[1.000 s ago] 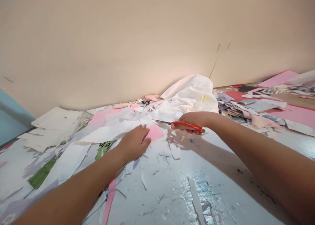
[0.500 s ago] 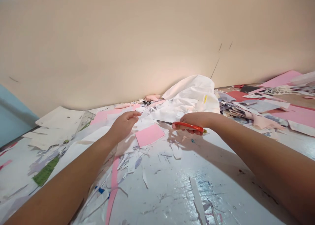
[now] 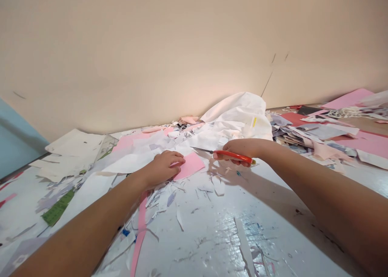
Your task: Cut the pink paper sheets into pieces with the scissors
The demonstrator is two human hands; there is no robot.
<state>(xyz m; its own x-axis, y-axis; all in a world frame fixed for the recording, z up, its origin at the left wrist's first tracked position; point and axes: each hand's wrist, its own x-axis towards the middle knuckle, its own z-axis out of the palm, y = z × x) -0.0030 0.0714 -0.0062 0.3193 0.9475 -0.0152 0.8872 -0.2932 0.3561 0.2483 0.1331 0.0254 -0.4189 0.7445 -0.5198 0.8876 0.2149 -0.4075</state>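
Note:
My right hand is wrapped around the red handles of a pair of scissors. Their dark, slim blades point left above the white scraps. At the left edge of a small pink sheet lies my left hand. Its fingers reach over that edge with the thumb a little apart, and it covers the sheet's left side. The pink sheet lies flat on the pale table. Beyond both hands is a crumpled white cloth-like sheet.
A beige panel rises behind the table. Torn white sheets and a green piece lie at left. Pink strip runs toward me. Mixed scraps are heaped at right, with a white cord tangle farther back.
My left hand has come down and slightly right, from above the pink sheet's far left side onto its left edge. The right hand and the scissors have stayed nearly still.

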